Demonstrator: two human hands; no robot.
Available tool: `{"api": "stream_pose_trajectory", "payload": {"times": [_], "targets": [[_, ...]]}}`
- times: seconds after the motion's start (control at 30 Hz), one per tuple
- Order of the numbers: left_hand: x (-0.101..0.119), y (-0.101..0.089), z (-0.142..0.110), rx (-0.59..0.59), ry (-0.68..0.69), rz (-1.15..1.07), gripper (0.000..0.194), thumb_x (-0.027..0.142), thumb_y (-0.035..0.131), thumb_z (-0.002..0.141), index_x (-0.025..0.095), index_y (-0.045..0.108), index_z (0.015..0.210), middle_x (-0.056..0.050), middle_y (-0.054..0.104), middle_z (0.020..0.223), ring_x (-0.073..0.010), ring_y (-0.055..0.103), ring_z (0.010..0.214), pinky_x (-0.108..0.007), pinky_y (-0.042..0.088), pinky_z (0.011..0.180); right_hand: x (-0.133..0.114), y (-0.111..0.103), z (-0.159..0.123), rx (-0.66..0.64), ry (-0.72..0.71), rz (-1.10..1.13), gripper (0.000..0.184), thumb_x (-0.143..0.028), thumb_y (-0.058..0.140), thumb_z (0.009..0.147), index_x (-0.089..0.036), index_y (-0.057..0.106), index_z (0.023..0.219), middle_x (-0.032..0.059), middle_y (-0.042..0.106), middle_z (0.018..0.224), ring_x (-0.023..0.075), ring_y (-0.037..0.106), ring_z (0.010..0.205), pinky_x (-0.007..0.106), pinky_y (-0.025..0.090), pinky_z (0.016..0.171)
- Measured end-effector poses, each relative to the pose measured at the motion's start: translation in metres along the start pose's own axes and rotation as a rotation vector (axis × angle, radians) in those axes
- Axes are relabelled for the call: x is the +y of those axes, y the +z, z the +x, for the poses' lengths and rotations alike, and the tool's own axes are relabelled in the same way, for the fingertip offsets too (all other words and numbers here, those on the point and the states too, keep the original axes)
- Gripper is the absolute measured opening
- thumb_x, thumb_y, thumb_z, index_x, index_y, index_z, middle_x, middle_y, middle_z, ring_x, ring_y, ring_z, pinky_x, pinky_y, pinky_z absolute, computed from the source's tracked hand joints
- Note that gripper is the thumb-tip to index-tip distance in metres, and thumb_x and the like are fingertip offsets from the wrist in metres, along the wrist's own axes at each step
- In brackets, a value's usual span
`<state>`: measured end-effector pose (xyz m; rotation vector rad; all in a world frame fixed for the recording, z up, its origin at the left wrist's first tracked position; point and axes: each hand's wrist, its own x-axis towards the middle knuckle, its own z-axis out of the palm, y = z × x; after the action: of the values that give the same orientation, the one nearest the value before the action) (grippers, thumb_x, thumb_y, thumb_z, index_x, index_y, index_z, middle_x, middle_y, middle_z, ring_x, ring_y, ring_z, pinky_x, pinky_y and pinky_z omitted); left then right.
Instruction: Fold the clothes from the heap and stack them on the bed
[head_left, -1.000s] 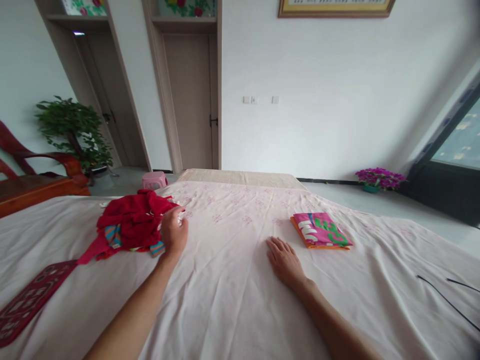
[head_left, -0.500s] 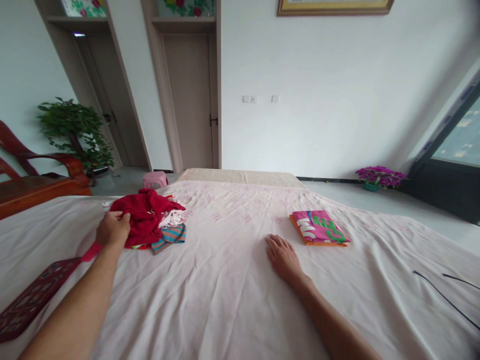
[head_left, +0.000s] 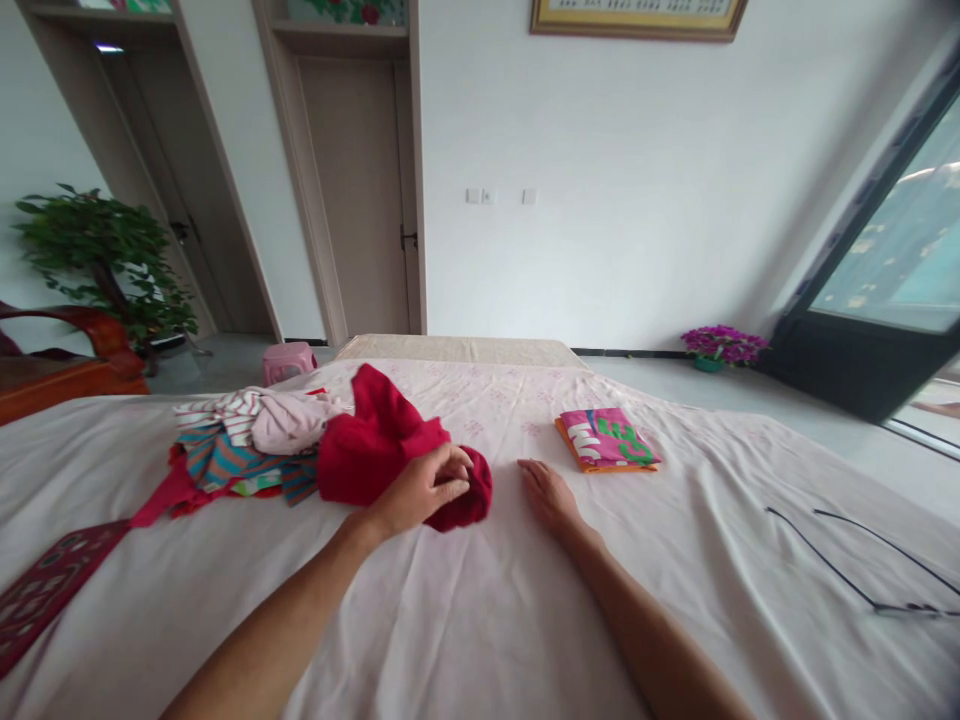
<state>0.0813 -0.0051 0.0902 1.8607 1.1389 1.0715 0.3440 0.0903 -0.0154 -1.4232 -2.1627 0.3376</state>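
Note:
My left hand [head_left: 421,490] is closed on a dark red garment [head_left: 382,440], bunched up and stretched between the pile and the middle of the sheet; its exact kind cannot be told. Beside it on the left lies a heap of clothes [head_left: 255,440], with pink, white-striped, and blue-and-brown striped pieces on top. My right hand [head_left: 551,500] rests on the sheet with its fingers extended, holding nothing. A folded pink cloth [head_left: 606,440] with green and white lettering and an orange edge lies a little to the right of that hand.
A pale floral sheet [head_left: 465,620] covers the surface. A dark red patterned flat piece [head_left: 56,590] with a strap lies at left, a pair of glasses [head_left: 877,600] at right. Beyond stand a pink stool [head_left: 289,360], a wooden chair [head_left: 82,345] and purple flowers [head_left: 724,343].
My left hand has pulled the red garment off the heap to the right, uncovering the striped and pink clothes. My right hand stays on the sheet. The view has turned slightly right.

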Motion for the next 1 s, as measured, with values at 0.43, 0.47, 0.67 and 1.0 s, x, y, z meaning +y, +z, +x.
{"api": "stream_pose_trajectory", "payload": {"times": [0.43, 0.47, 0.67, 1.0], "targets": [[-0.131, -0.041, -0.036, 0.561, -0.125, 0.916, 0.040, 0.040, 0.058, 0.082, 0.018, 0.059, 0.116, -0.013, 0.066, 0.114, -0.0279, 0.058, 0.110, -0.041, 0.043, 0.097, -0.027, -0.019, -0.014, -0.084, -0.228, 0.145, 0.048, -0.056, 0.049, 0.090, -0.025, 0.061, 0.125, 0.0064, 0.068, 0.114, 0.0230, 0.059, 0.104, 0.037, 0.041, 0.096], [-0.137, -0.041, -0.040, 0.566, -0.163, 0.956, 0.039, 0.040, 0.057, 0.083, 0.018, 0.060, 0.114, -0.013, 0.066, 0.112, -0.0283, 0.059, 0.110, -0.040, 0.043, 0.095, -0.031, -0.020, -0.015, -0.099, -0.255, 0.137, 0.051, -0.057, 0.053, 0.088, -0.025, 0.059, 0.126, 0.0065, 0.068, 0.114, 0.0233, 0.058, 0.103, 0.037, 0.041, 0.095], [-0.151, -0.039, -0.046, 0.539, -0.296, 0.943, 0.019, 0.033, 0.051, 0.083, 0.020, 0.064, 0.088, -0.011, 0.069, 0.091, -0.0279, 0.063, 0.095, -0.039, 0.046, 0.088, -0.058, -0.010, -0.019, -0.170, -0.330, 0.025, 0.046, -0.033, 0.065, 0.076, -0.025, 0.062, 0.122, 0.0050, 0.068, 0.099, 0.0229, 0.057, 0.095, 0.033, 0.042, 0.087], [-0.139, -0.058, -0.051, 1.158, -0.311, 0.089, 0.039, 0.036, 0.040, 0.082, 0.014, 0.066, 0.102, -0.008, 0.070, 0.100, -0.0245, 0.063, 0.095, -0.041, 0.050, 0.092, -0.009, -0.008, -0.002, 0.380, 0.422, 0.833, 0.022, -0.028, 0.046, 0.072, -0.019, 0.059, 0.087, 0.0007, 0.061, 0.067, 0.0169, 0.054, 0.058, 0.026, 0.043, 0.052]]}}
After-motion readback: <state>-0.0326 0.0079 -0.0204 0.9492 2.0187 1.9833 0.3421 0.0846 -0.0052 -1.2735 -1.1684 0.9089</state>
